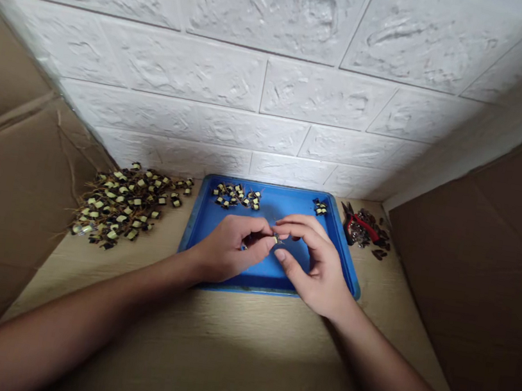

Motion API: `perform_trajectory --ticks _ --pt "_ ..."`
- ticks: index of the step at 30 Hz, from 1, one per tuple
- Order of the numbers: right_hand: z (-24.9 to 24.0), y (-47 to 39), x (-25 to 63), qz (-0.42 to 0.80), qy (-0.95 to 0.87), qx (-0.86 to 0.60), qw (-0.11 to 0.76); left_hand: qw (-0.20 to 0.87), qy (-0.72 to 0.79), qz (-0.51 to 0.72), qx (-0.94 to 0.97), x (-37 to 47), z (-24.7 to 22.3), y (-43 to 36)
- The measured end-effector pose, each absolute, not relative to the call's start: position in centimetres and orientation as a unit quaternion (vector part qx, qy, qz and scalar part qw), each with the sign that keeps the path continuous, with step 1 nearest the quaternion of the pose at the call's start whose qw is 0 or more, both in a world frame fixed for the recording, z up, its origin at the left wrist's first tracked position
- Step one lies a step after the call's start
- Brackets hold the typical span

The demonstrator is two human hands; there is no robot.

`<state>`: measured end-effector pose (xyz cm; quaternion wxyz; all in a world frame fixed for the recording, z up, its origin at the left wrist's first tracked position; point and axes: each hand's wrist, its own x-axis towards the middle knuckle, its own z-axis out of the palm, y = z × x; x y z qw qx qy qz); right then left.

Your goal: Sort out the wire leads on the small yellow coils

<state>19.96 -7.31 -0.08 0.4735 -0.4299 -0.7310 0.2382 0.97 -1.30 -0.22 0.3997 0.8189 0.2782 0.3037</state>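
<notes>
Over the middle of a blue tray (249, 281), my left hand (238, 249) pinches a small yellow-and-black part (276, 240) with thin wire ends. My right hand (312, 264) is just to the right of it, its fingers curved and thumb apart, with the fingertips close to the part. Whether they touch it is hard to tell. Several similar parts (236, 196) lie at the tray's back left, and a few more (320, 207) at its back right.
A large pile of yellow-and-black parts (124, 202) lies left of the tray. Red-handled pliers (363, 226) rest on small metal and brown pieces (379, 253) at right. Cardboard (486, 253) stands on both sides; a white brick-patterned wall (276, 87) is behind.
</notes>
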Motion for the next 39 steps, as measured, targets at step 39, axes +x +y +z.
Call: perform_trajectory --ticks 39 --pt "-0.26 -6.99 19.81 0.254 -0.663 -0.478 0.517 0.416 0.274 0.315 0.808 0.96 0.22 -1.61"
